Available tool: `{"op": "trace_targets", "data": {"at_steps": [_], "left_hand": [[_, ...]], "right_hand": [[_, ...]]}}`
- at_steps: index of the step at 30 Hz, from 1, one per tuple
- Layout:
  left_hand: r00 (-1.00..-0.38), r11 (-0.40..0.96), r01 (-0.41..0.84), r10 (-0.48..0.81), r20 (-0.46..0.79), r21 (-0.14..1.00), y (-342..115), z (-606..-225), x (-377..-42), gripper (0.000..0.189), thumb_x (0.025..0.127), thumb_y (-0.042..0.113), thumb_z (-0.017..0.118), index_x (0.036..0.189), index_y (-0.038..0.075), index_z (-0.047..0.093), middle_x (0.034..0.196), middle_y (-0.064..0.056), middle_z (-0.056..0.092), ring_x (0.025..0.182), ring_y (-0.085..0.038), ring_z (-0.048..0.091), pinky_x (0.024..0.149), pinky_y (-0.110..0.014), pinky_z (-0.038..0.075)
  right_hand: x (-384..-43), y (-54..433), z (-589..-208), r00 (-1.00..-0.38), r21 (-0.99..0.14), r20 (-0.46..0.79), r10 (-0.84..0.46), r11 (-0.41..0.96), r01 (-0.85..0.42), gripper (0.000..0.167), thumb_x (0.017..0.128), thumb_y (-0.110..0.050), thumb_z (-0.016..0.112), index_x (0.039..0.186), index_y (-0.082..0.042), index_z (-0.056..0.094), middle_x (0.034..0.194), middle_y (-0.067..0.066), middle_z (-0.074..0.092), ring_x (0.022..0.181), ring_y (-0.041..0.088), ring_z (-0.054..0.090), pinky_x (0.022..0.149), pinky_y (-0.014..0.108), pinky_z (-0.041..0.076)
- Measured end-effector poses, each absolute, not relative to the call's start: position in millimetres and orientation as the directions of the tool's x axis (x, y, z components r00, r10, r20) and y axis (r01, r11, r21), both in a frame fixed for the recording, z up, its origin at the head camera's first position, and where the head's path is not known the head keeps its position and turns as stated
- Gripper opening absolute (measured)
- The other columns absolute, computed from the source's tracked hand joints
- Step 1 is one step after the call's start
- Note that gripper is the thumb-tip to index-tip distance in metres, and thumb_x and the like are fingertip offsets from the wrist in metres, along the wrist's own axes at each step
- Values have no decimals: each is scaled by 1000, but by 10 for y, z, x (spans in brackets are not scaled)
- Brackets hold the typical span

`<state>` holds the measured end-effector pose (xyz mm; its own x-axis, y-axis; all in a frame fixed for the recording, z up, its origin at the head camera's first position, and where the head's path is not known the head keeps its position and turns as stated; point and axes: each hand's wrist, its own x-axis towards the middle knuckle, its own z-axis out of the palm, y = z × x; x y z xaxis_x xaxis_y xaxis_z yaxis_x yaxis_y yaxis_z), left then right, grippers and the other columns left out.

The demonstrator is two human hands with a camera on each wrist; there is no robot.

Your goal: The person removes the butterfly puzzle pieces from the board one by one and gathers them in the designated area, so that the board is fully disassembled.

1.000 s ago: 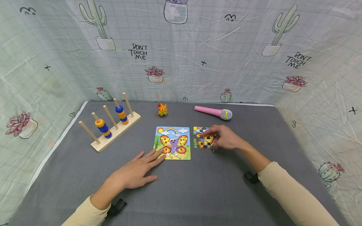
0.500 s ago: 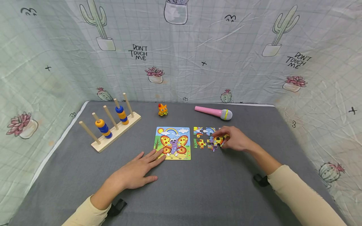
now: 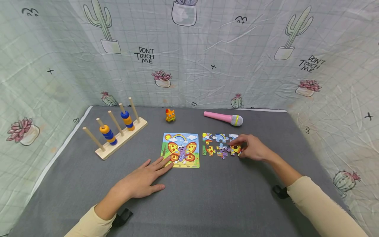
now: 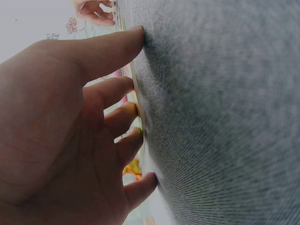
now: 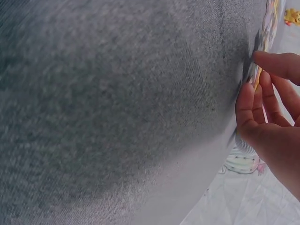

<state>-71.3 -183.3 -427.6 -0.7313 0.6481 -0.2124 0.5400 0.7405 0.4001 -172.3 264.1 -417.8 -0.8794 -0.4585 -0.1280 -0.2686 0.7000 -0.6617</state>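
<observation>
My left hand lies with spread fingers over the near left corner of a butterfly picture board. In the left wrist view the fingertips of that hand press on the board's edge. To the board's right, my right hand pinches a yellow butterfly-wing puzzle piece between thumb and fingers, low at the table. Beside that piece lies a purple body piece, and further left a wing piece. Behind them a row holds a sun piece, a rainbow piece and a cloud piece, partly covered by my fingers.
A pink toy microphone lies behind the pieces. An orange toy figure stands behind the board. At the left is a wooden peg stand with blue and orange rings. A patterned cloth rises along the table's back edge.
My right hand has moved right with the wing piece, from over the middle of the pieces to the right end of the near row. The left hand has stayed still.
</observation>
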Motion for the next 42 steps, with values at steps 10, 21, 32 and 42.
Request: {"op": "trace_targets", "data": {"at_steps": [10, 21, 32, 42], "left_hand": [[-733, 737, 538, 649, -206, 408, -1838, -4288, -702, 74, 102, 38, 66, 165, 19, 32, 176, -1, 14, 161, -33, 19, 122, -72, 20], [-733, 739, 538, 647, -208, 405, -1842, -4298, -704, 74, 103, 39, 65, 165, 19, 32, 177, 0, 13, 162, -32, 18, 122, -72, 20], [-730, 739, 539, 649, -213, 404, -1844, -4298, -711, 75, 102, 39, 66, 166, 19, 32, 176, 0, 13, 162, -33, 18, 122, -71, 20], [-733, 750, 529, 640, -231, 398, -1843, -4297, -725, 75, 103, 41, 65, 166, 21, 30, 177, 2, 11, 162, -31, 17, 123, -71, 19]], "right_hand": [[-1712, 2671, -4210, -874, -621, -120, -470, 723, -303, 55, 71, 12, 80, 122, -9, 78, 117, 10, 71, 97, 25, 59, 70, 27, 51], [-1716, 2664, -4226, -869, -611, -127, -478, 728, -311, 55, 71, 11, 79, 122, -9, 77, 118, 10, 70, 95, 25, 58, 69, 28, 49], [-1713, 2672, -4224, -872, -600, -133, -471, 739, -308, 54, 73, 10, 80, 123, -11, 78, 119, 9, 70, 99, 25, 57, 72, 29, 49], [-1714, 2680, -4206, -868, -610, -113, -484, 723, -324, 55, 72, 9, 83, 123, -10, 77, 117, 8, 72, 98, 24, 59, 74, 28, 50]]}}
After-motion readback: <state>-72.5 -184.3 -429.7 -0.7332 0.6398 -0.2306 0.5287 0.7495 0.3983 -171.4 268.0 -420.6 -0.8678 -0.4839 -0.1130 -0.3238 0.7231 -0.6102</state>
